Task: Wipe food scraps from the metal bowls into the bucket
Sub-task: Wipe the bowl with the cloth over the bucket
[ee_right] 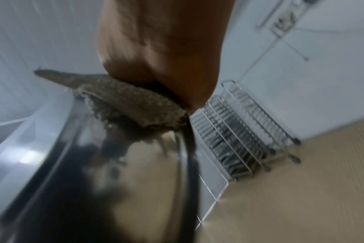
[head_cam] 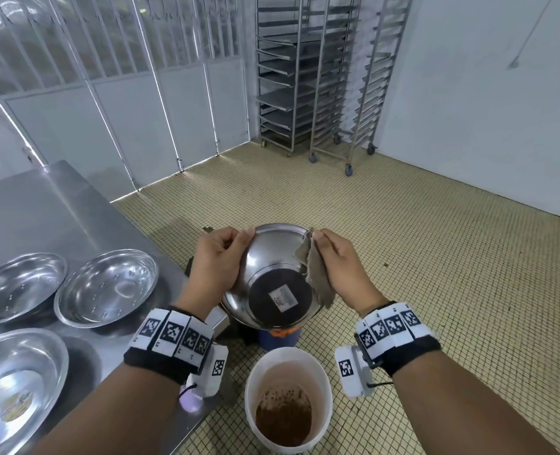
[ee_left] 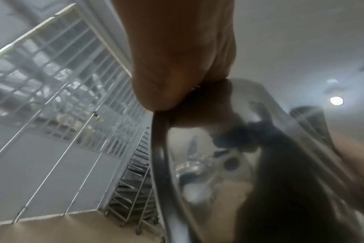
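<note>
Your left hand [head_cam: 217, 261] grips the rim of the metal bowl [head_cam: 272, 257], tipped base toward you above the white bucket [head_cam: 288, 359] on the floor; your right hand [head_cam: 341, 264] pinches a grey cloth [head_cam: 318, 277] against its opposite rim.

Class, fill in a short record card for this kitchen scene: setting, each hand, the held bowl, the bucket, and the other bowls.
setting: steel table on tiled floor, tray racks at the back
left hand: grips the held bowl's rim
right hand: holds a grey cloth against the opposite rim
held bowl: tipped, dark underside with a label facing the camera
bucket: white, on the floor below the bowl, brown scraps inside
other bowls: three on the table, upright
</note>
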### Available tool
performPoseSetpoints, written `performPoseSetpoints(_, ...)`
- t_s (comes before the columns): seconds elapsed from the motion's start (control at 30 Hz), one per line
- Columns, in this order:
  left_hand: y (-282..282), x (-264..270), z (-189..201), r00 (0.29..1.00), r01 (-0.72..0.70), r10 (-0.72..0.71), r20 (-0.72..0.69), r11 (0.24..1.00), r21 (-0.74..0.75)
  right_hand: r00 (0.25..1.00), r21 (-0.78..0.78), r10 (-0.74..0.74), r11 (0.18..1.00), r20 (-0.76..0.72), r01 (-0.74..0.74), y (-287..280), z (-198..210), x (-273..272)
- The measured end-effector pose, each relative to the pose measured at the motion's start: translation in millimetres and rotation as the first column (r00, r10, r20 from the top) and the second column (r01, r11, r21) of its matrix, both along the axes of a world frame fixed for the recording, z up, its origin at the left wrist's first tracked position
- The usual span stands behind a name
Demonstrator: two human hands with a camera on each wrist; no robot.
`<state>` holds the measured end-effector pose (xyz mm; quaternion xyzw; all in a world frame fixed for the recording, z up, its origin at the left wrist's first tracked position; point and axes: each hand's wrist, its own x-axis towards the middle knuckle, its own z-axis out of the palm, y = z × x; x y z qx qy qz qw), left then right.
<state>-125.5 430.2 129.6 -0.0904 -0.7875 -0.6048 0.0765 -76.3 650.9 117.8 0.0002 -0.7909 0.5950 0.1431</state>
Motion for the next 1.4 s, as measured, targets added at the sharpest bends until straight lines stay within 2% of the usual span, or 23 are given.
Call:
performPoseSetpoints(0.1, 11.6, 7.6, 1.6, 0.996, 0.091, -0.092, -0.011, 0.991, -0.099, 0.998, 0.274, 0.048, 0.961, -0.029, -0.038, 0.4, 13.9, -4.0)
performPoseSetpoints(0.17, 16.7, 8.5, 5.5, 0.993, 0.110, -0.114, -0.030, 0.989, -0.098, 0.998, 0.351, 0.041, 0.936, -0.041, -0.024, -0.7, 22.1, -4.8)
performPoseSetpoints(0.2, 16.9, 7.1, 6.8, 0.995, 0.088, -0.089, -0.032, 0.995, -0.057, 0.998, 0.298, 0.017, 0.954, -0.064, 0.002, 0.0, 21.7, -4.1)
performPoseSetpoints(0.27, 14.4, 2.8, 4.5, 1.000, -0.006, 0.006, 0.004, 0.996, 0.086, 0.997, -0.007, -0.049, 0.999, -0.057, 0.048, 1.0, 16.9, 1.9)
performPoseSetpoints(0.3, 13.2, 1.6, 2.4, 0.998, -0.056, 0.050, 0.039, 0.986, 0.160, 0.998, -0.165, -0.058, 0.985, -0.030, 0.052, 0.2, 13.9, 6.0)
performPoseSetpoints(0.33, 12.5, 2.0, 1.1, 0.996, -0.085, 0.075, 0.058, 0.976, 0.198, 0.997, -0.248, -0.075, 0.966, -0.007, 0.071, 0.2, 9.9, 8.7)
performPoseSetpoints(0.4, 12.7, 4.4, 0.1, 0.998, -0.058, 0.054, 0.032, 0.989, 0.133, 0.992, -0.244, -0.125, 0.962, 0.014, 0.125, 2.2, 7.2, 12.1)
performPoseSetpoints(0.47, 12.6, 6.3, 4.2, 0.999, 0.031, -0.032, -0.030, 0.999, -0.035, 0.991, -0.213, -0.137, 0.968, 0.008, 0.135, 7.6, 9.4, 12.1)
performPoseSetpoints(0.6, 14.0, 1.7, 17.3, 0.976, 0.144, -0.176, -0.125, 0.962, -0.232, 0.984, 0.110, -0.147, 0.981, -0.102, 0.158, 22.9, 24.0, 4.2)
performPoseSetpoints(0.7, 20.0, -0.7, 26.0, 0.966, 0.167, -0.209, -0.155, 0.954, -0.251, 0.976, 0.295, -0.094, 0.944, -0.198, 0.151, 26.9, 45.5, 2.4)
performPoseSetpoints(0.87, 33.7, 0.8, 38.9, 0.957, 0.219, -0.253, -0.139, 0.950, -0.223, 0.986, 0.538, -0.001, 0.838, -0.164, 0.090, 22.0, 63.1, 6.3)
performPoseSetpoints(0.93, 35.3, -1.2, 40.2, 0.965, 0.194, -0.218, -0.148, 0.968, -0.162, 0.980, 0.510, 0.001, 0.854, -0.201, 0.104, 19.0, 59.8, 6.1)
performPoseSetpoints(0.97, 34.2, -2.4, 40.8, 0.972, 0.162, -0.179, -0.154, 0.980, -0.117, 0.974, 0.441, -0.018, 0.890, -0.226, 0.119, 18.1, 55.3, 5.6)
performPoseSetpoints(1.03, 29.6, -6.9, 40.3, 0.988, 0.085, -0.085, -0.127, 0.996, -0.004, 0.974, 0.194, -0.100, 0.971, -0.202, 0.140, 19.2, 42.3, 5.5)
performPoseSetpoints(1.1, 24.4, -8.7, 39.4, 0.994, 0.035, -0.031, -0.102, 0.998, 0.046, 0.981, 0.049, -0.154, 0.986, -0.120, 0.161, 20.7, 32.4, 7.5)
performPoseSetpoints(1.17, 25.3, -6.7, 37.5, 0.995, 0.054, -0.053, -0.083, 0.998, 0.013, 0.985, 0.095, -0.135, 0.985, -0.109, 0.145, 19.6, 30.2, 7.7)
performPoseSetpoints(1.3, 35.9, 1.0, 31.4, 0.981, 0.115, -0.134, -0.138, 0.983, -0.141, 0.991, 0.411, -0.013, 0.909, -0.136, 0.068, 9.0, 53.2, -4.5)
performPoseSetpoints(1.33, 35.5, 1.3, 32.0, 0.984, 0.099, -0.115, -0.139, 0.989, -0.112, 0.988, 0.418, -0.016, 0.905, -0.154, 0.080, 7.9, 56.2, -6.4)
performPoseSetpoints(1.4, 29.9, -3.7, 33.0, 0.996, 0.025, -0.022, -0.088, 0.999, 0.037, 0.985, 0.240, -0.095, 0.962, -0.144, 0.128, 13.0, 52.5, -3.6)
